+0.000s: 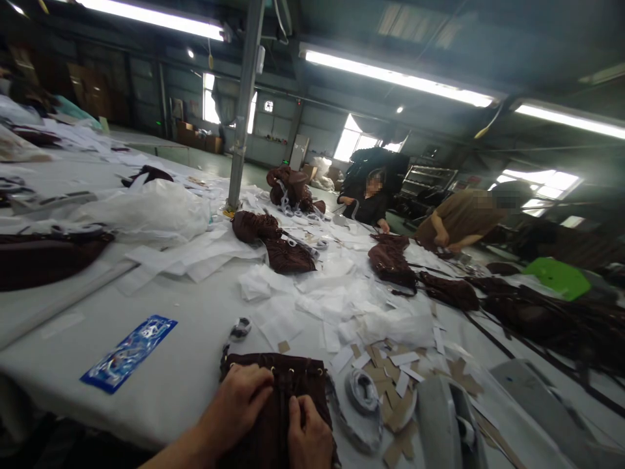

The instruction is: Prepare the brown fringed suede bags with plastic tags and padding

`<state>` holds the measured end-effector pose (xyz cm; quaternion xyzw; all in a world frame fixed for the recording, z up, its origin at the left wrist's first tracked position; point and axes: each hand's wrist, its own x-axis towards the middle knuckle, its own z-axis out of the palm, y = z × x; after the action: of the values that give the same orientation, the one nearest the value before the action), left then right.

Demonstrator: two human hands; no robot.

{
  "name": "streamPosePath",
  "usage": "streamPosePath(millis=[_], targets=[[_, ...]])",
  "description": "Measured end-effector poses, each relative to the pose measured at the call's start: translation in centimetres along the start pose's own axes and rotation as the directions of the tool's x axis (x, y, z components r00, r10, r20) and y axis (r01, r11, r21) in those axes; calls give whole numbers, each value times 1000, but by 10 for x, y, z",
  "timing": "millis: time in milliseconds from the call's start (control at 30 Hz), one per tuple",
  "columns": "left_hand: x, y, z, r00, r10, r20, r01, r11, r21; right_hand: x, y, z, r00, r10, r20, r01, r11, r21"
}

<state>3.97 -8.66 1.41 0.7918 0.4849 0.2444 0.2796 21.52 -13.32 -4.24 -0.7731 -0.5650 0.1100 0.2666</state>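
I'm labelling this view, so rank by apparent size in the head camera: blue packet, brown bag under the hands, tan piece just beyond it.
1. Brown bag, partly covered, but helped by nearness
2. Blue packet
3. Tan piece

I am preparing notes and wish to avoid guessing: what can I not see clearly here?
All in the head view:
Brown bag in front: its lower end is cut off by the bottom edge.
Right hand: whether it grips anything is hidden behind the hand itself.
Blue packet: its print is too blurred to read.
Dark bag at far left: cut off by the left edge.
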Motion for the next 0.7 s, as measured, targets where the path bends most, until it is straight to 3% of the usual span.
streamPosePath(millis=[133, 233, 400, 567, 700], targets=[[39, -1, 6, 984, 70, 166, -109, 964, 241, 0, -9, -12, 997, 20, 79, -23, 999, 29], [53, -8, 10, 966, 75, 247, -145, 950, 278, 1, -15, -22, 990, 34, 140, -40, 998, 41], [49, -13, 9, 962, 108, 249, -185, 934, 307, -1, -10, -23, 989, -19, 145, 3, 994, 107], [43, -14, 8, 967, 119, 224, -187, 931, 315, -11, 10, -13, 982, -150, 115, 111, 950, 292], [47, -20, 15, 971, 119, 209, -177, 942, 285, -24, 27, -8, 979, -194, 70, 159, 927, 339]])
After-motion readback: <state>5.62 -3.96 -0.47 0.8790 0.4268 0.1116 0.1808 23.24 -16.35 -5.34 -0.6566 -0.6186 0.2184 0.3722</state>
